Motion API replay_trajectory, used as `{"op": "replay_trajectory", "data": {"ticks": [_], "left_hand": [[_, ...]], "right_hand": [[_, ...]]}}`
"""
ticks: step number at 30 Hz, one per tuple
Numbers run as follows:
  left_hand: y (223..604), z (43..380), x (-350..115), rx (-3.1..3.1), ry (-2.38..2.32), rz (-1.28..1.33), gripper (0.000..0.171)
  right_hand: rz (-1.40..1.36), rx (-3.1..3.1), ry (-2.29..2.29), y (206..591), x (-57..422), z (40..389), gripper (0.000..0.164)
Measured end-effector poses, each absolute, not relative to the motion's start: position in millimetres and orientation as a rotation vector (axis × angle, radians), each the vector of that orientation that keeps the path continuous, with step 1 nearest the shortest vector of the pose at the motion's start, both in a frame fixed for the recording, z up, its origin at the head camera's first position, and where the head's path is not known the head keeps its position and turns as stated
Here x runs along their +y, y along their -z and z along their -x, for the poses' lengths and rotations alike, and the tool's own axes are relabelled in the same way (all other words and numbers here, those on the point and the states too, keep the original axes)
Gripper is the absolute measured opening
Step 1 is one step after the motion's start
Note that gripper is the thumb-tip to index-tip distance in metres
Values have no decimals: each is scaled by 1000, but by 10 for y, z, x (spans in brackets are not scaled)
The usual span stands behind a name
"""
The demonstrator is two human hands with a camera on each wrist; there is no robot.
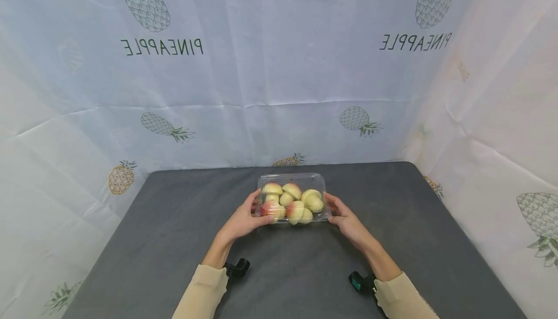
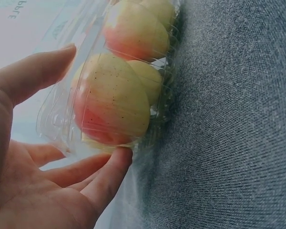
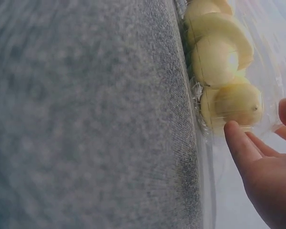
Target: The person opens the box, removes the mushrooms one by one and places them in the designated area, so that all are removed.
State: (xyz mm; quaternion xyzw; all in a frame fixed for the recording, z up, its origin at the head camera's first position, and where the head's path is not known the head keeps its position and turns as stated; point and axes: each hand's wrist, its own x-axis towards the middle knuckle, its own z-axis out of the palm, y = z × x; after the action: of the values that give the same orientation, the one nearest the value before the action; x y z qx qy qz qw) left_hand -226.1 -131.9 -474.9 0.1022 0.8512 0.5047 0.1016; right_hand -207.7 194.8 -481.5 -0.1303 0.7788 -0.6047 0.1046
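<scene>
A clear plastic clamshell box [image 1: 301, 178] holds several mushroom-shaped yellow pieces [image 1: 294, 211], some flushed red. My left hand [image 1: 245, 218] grips the box's left end, with the thumb at the near corner and the fingers around the side. At the opposite end, my right hand [image 1: 348, 221] holds the box in much the same way. The left wrist view shows red-and-yellow speckled pieces [image 2: 112, 98] through the clear wall, beside the thumb and fingers. Pale yellow pieces [image 3: 214, 59] appear in the right wrist view. Some fingers are hidden behind the box.
The box is at the middle of the far part of a dark grey cloth-covered table [image 1: 183, 241]. A pale curtain printed with pineapples [image 1: 270, 67] hangs behind the table and along both sides. Black straps with small devices [image 1: 237, 267] are on both wrists.
</scene>
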Motion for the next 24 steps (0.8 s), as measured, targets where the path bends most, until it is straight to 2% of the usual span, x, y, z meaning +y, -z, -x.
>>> {"op": "replay_trajectory", "data": {"ticks": [14,24], "left_hand": [[4749,2256,-1337,2509,-1494,-292,101],[4720,2259,-1347,2503,-1492,-277,100]], "right_hand": [[342,2373,1696,4828,1933,2077,62],[428,2500,1544,4779,1990,2068,66]]}}
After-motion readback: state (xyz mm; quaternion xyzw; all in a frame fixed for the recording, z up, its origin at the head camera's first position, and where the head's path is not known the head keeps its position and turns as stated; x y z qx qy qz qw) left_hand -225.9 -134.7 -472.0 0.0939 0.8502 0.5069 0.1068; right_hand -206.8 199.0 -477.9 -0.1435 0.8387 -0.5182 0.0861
